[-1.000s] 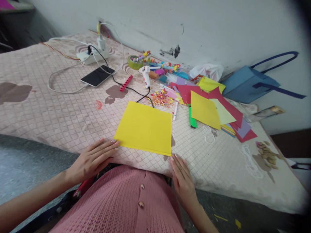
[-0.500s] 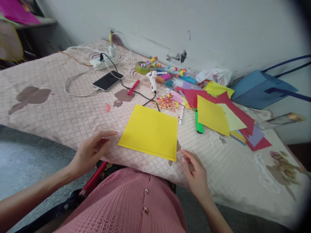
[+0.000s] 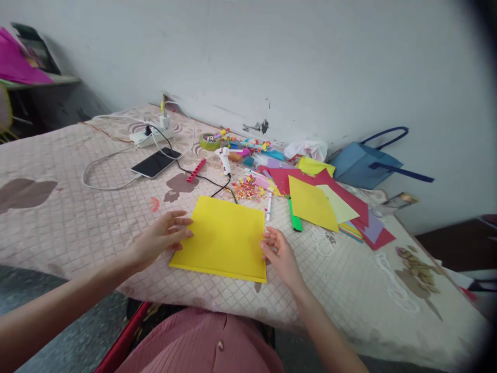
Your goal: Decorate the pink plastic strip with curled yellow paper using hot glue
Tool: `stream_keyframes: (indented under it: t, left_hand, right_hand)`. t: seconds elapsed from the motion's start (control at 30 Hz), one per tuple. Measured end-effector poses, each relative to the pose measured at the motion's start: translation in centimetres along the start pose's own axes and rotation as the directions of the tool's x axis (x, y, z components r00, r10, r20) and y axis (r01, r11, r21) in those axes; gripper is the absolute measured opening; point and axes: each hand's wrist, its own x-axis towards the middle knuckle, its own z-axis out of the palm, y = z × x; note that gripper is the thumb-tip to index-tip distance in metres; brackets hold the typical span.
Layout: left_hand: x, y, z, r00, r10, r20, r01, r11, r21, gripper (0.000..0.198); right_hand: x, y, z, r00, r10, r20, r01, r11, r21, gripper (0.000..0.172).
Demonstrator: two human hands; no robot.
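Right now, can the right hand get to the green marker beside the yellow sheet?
Probably yes. The right hand rests at the right edge of the yellow sheet, and the green marker lies just beyond it on bare quilt, nothing between them.

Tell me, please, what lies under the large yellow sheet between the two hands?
Only the quilted cover shows around the yellow sheet, which lies flat on it. Anything beneath the sheet itself is hidden.

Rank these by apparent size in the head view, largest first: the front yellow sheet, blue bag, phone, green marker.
1. front yellow sheet, though it lies nearest the camera, which enlarges it
2. blue bag, farther back
3. phone
4. green marker
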Motion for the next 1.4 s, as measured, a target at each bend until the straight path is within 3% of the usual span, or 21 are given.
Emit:
stream_keyframes:
  t: [0.1, 0.17, 0.27, 0.33, 0.47, 0.53, 0.7, 0.93, 1.07, 1.2, 1.4]
  left_hand:
    - [0.5, -0.2, -0.2, 0.995, 0.009, 0.100, -0.019, 0.994, 0.105, 0.044]
    - [1.3, -0.1, -0.5, 0.985, 0.116, 0.124, -0.145, 0.956, 0.255, 0.037]
    - [3.4, 1.2, -0.2, 0.916, 0.371, 0.150, -0.391, 0.749, 0.535, 0.028]
    - [5.3, 2.6, 0.9, 0.855, 0.448, 0.260, -0.499, 0.578, 0.646, 0.023]
    - [9.7, 4.7, 4.5, 0.771, 0.449, 0.452, -0.616, 0.349, 0.706, 0.024]
    - [11.9, 4.9, 5.9, 0.810, 0.358, 0.465, -0.572, 0.302, 0.763, 0.033]
    - [15.0, 4.4, 6.8, 0.848, 0.272, 0.455, -0.527, 0.335, 0.781, 0.037]
    - [14.5, 4.7, 5.8, 0.852, 0.263, 0.452, -0.523, 0.431, 0.735, 0.017]
    - [14.6, 5.5, 4.6, 0.855, 0.273, 0.441, -0.517, 0.511, 0.687, 0.021]
    - [15.0, 5.9, 3.3, 0.879, 0.255, 0.402, -0.449, 0.726, 0.521, 0.030]
    - [15.0, 6.0, 1.8, 0.925, 0.117, 0.361, -0.253, 0.900, 0.355, 0.038]
  right_hand:
    - [0.2, 0.0, 0.0, 0.999, -0.040, 0.024, 0.042, 0.997, -0.066, 0.038]
    - [0.8, 0.0, -0.1, 0.995, -0.093, 0.041, 0.098, 0.983, -0.152, 0.037]
    - [2.6, 0.0, -0.5, 0.983, -0.159, 0.094, 0.179, 0.942, -0.284, 0.033]
    - [4.6, -0.3, -0.7, 0.972, -0.179, 0.151, 0.221, 0.916, -0.336, 0.025]
    - [8.8, -0.7, -1.1, 0.957, -0.209, 0.200, 0.274, 0.878, -0.392, 0.018]
    - [10.4, -0.5, -1.3, 0.960, -0.224, 0.167, 0.276, 0.848, -0.452, 0.019]
    - [11.3, 1.2, -2.4, 0.979, -0.199, 0.038, 0.178, 0.759, -0.626, 0.020]
    - [10.8, 2.3, -5.0, 0.989, -0.106, -0.099, -0.011, 0.626, -0.780, 0.019]
    - [11.1, 2.7, -6.2, 0.981, -0.068, -0.182, -0.109, 0.581, -0.807, 0.019]
    - [11.5, 3.4, -7.5, 0.967, -0.033, -0.252, -0.182, 0.600, -0.779, 0.022]
    - [11.9, 3.2, -8.9, 0.957, -0.001, -0.289, -0.188, 0.758, -0.625, 0.029]
